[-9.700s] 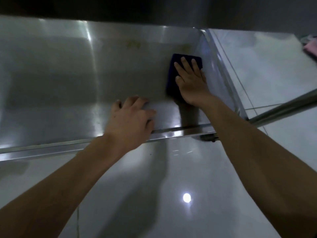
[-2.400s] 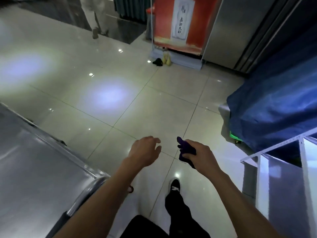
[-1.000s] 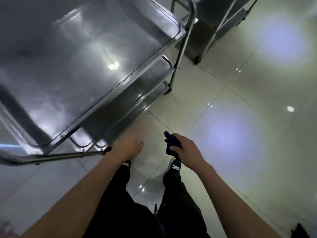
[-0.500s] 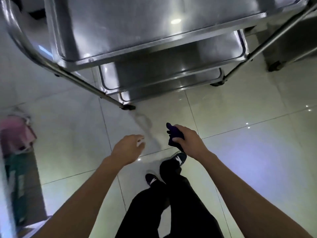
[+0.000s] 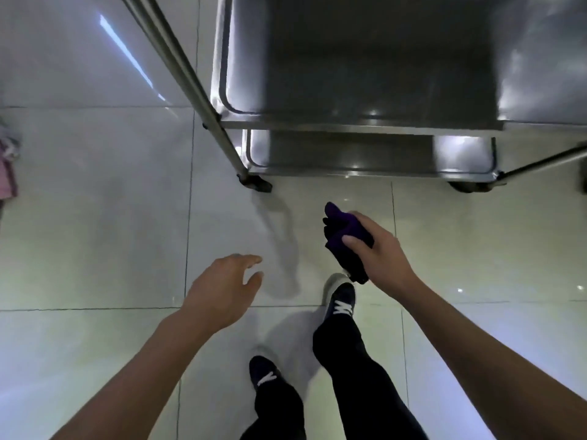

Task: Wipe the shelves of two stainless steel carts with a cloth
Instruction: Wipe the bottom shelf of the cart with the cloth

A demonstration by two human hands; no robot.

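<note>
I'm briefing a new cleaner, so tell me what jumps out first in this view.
A stainless steel cart fills the top of the view, its stacked shelves bare and gleaming. Below it, over the glossy tiled floor, the right hand grips a bunched dark purple cloth, while the left hand hangs empty.

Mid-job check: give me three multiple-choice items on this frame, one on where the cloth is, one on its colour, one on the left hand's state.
1. Where is the cloth?
A on the cart's shelf
B in the right hand
C on the floor

2. Cloth colour?
A dark purple
B white
C yellow

3. Left hand?
A gripping the cart
B open, holding nothing
C holding the cloth

Answers: 1 B, the right hand grips it above the floor; 2 A, it looks dark purple; 3 B, relaxed fingers short of the cart.
</note>
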